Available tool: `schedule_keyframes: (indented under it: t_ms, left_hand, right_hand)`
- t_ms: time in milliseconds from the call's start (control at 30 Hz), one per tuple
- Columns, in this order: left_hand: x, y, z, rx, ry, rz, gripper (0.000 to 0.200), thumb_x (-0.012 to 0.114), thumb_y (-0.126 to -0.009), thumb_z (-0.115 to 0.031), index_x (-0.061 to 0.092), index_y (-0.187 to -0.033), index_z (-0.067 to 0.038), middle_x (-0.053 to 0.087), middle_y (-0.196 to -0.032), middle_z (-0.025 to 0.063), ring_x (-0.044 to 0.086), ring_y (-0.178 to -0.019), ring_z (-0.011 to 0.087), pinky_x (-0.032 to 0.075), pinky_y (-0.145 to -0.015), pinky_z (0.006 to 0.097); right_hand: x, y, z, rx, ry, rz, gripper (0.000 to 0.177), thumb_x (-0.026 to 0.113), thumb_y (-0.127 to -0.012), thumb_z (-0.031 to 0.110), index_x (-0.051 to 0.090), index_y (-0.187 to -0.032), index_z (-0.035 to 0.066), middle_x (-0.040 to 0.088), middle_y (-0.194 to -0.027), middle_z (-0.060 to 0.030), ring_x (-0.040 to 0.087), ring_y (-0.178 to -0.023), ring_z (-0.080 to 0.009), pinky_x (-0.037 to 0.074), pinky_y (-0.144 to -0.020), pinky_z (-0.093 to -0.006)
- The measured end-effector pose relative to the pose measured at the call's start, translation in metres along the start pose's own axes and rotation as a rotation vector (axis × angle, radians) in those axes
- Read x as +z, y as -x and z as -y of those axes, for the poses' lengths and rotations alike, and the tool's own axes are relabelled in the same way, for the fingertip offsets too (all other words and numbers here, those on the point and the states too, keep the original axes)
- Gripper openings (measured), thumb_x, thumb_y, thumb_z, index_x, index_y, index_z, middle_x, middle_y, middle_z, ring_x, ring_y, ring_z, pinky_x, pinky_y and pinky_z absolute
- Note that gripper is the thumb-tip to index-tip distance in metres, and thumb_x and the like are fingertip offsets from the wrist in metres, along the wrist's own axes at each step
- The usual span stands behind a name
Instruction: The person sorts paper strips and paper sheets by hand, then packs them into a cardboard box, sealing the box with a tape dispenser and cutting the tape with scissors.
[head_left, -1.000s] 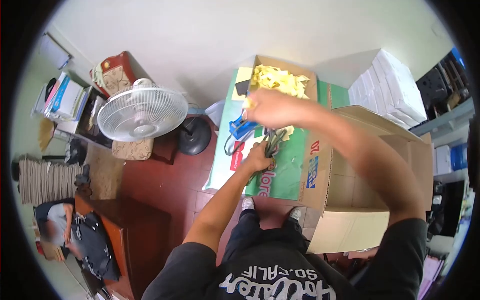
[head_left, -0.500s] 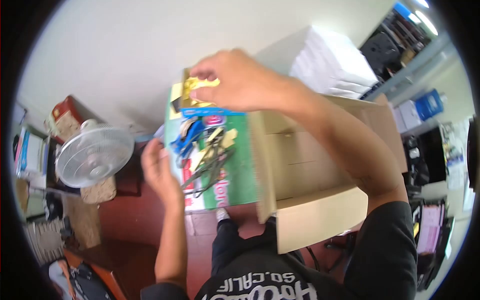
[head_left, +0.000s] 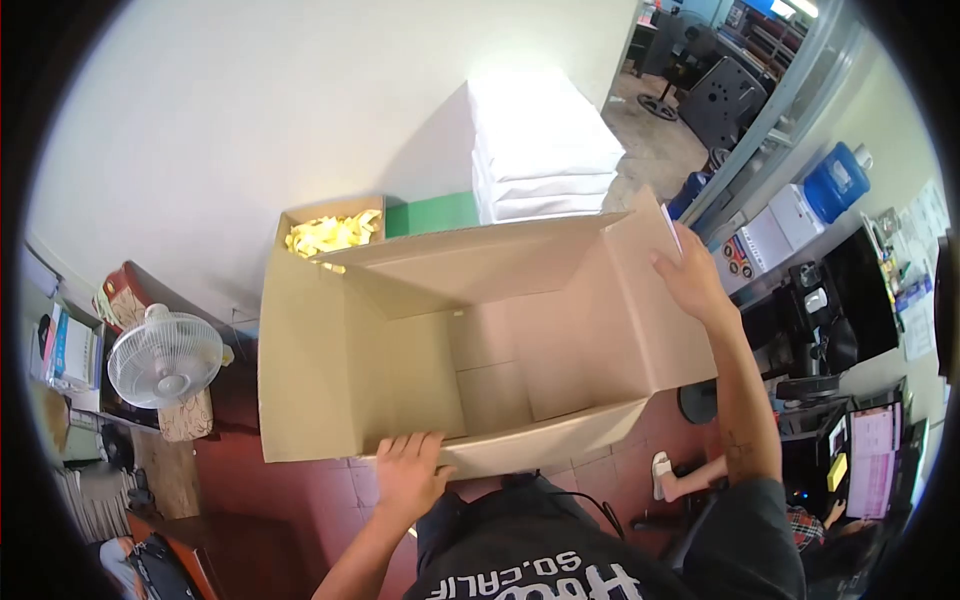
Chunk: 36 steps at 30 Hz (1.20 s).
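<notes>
A large open cardboard box stands in front of me with its flaps spread and its bare inner walls and bottom showing. My left hand grips the near edge, fingers hooked over the cardboard. At the far right, my right hand is closed on the right flap, thumb on the inner face and the other fingers hidden behind it. Behind the box's left side, a small box holds crumpled yellow strips.
A stack of white packages sits on the green table against the wall. To the left is a white fan. A water dispenser with a blue jug stands right. Another person's foot shows at lower right.
The cardboard box has moved left, covering most of the green tabletop and the straps on it. My right hand has left the small box; both hands now grip the large box.
</notes>
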<state>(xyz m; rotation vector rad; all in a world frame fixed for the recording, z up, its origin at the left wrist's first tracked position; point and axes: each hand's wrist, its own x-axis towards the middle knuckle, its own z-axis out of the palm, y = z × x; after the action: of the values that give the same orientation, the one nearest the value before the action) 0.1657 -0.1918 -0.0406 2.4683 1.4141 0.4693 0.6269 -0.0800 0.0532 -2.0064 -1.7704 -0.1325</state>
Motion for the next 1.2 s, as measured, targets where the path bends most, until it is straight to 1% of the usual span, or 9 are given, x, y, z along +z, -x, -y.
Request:
schedule_keyframes:
  t_ms: [200, 433, 533, 633, 700, 900, 1033, 1100, 1200]
  left_hand:
    - [0.015, 0.005, -0.004, -0.025, -0.061, -0.107, 0.044, 0.086, -0.059, -0.025, 0.069, -0.096, -0.010, 0.068, -0.092, 0.0074, 0.064, -0.087, 0.0279, 0.041, -0.079, 0.0386]
    - [-0.031, -0.018, 0.001, -0.049, 0.169, 0.316, 0.065, 0.080, -0.073, -0.049, 0.066, -0.119, -0.005, 0.068, -0.115, 0.0175, 0.063, -0.111, 0.0347, 0.047, -0.097, 0.0461]
    - [-0.059, -0.060, 0.013, -0.109, 0.442, 0.647, 0.070, 0.079, -0.076, -0.048, 0.061, -0.127, -0.003, 0.067, -0.117, 0.0205, 0.060, -0.116, 0.0370, 0.045, -0.101, 0.0460]
    - [-0.069, -0.125, -0.002, -0.117, 0.321, 0.178, 0.063, 0.078, -0.080, -0.039, 0.060, -0.128, -0.001, 0.059, -0.130, 0.0226, 0.056, -0.121, 0.0418, 0.045, -0.103, 0.0458]
    - [-0.059, -0.174, -0.003, 0.090, -0.001, -0.343, 0.055, 0.083, -0.074, -0.022, 0.063, -0.121, -0.001, 0.066, -0.116, 0.0218, 0.063, -0.106, 0.0428, 0.049, -0.097, 0.0446]
    - [-0.090, -0.247, 0.007, 0.212, 0.272, -0.593, 0.050, 0.079, -0.076, -0.009, 0.059, -0.120, 0.003, 0.061, -0.112, 0.0158, 0.059, -0.100, 0.0280, 0.050, -0.086, 0.0383]
    - [-0.119, -0.344, -0.012, -0.265, 0.957, -0.507, 0.047, 0.068, -0.089, -0.028, 0.055, -0.121, 0.004, 0.055, -0.125, 0.0177, 0.051, -0.114, 0.0243, 0.040, -0.102, 0.0413]
    - [-0.097, -0.399, 0.005, -0.525, 1.118, -0.102, 0.083, 0.063, -0.087, -0.050, 0.036, -0.146, 0.001, 0.034, -0.149, 0.0295, 0.033, -0.140, 0.0375, 0.023, -0.115, 0.0526]
    - [-0.057, -0.447, 0.007, -0.825, 1.179, 0.112, 0.093, 0.053, -0.088, -0.064, 0.024, -0.153, -0.004, 0.020, -0.157, 0.0286, 0.022, -0.145, 0.0410, 0.017, -0.116, 0.0571]
  right_hand:
    - [-0.006, 0.005, -0.059, 0.101, -0.211, 0.106, 0.064, 0.069, -0.087, 0.025, 0.044, -0.139, -0.003, 0.055, -0.132, -0.0269, 0.051, -0.124, -0.0428, 0.041, -0.104, -0.0438]
    - [0.053, 0.042, -0.067, 0.237, 0.260, 0.306, 0.075, 0.066, -0.088, 0.027, 0.030, -0.149, 0.004, 0.038, -0.145, -0.0206, 0.043, -0.129, -0.0428, 0.038, -0.103, -0.0572]
    - [0.085, 0.042, -0.063, 0.338, 0.096, 0.629, 0.070, 0.062, -0.089, 0.023, 0.031, -0.151, 0.011, 0.036, -0.147, -0.0201, 0.042, -0.130, -0.0434, 0.037, -0.103, -0.0608]
    - [0.099, 0.022, -0.064, 0.307, 0.144, 0.578, 0.071, 0.062, -0.081, 0.016, 0.038, -0.149, 0.016, 0.037, -0.147, -0.0184, 0.040, -0.132, -0.0454, 0.038, -0.103, -0.0616]
    - [0.077, -0.003, -0.046, 0.307, 0.160, 0.528, 0.070, 0.064, -0.075, 0.014, 0.046, -0.143, 0.009, 0.040, -0.147, -0.0183, 0.041, -0.132, -0.0441, 0.039, -0.103, -0.0601]
    - [0.102, -0.095, -0.114, 0.258, -0.166, 0.176, 0.064, 0.071, -0.078, 0.023, 0.053, -0.137, 0.004, 0.046, -0.143, -0.0213, 0.043, -0.132, -0.0400, 0.039, -0.103, -0.0575]
    - [0.064, -0.178, -0.061, 0.700, -0.983, 0.281, 0.090, 0.059, -0.087, 0.063, 0.037, -0.149, 0.002, 0.035, -0.153, -0.0231, 0.035, -0.140, -0.0384, 0.031, -0.107, -0.0621]
    - [0.077, -0.208, -0.056, 0.748, -1.125, 0.527, 0.097, 0.054, -0.086, 0.071, 0.033, -0.150, 0.002, 0.033, -0.155, -0.0216, 0.034, -0.140, -0.0391, 0.028, -0.108, -0.0632]
    - [0.083, -0.226, -0.030, 0.732, -1.259, 0.664, 0.097, 0.052, -0.087, 0.073, 0.034, -0.150, 0.001, 0.036, -0.154, -0.0200, 0.035, -0.140, -0.0361, 0.026, -0.111, -0.0604]
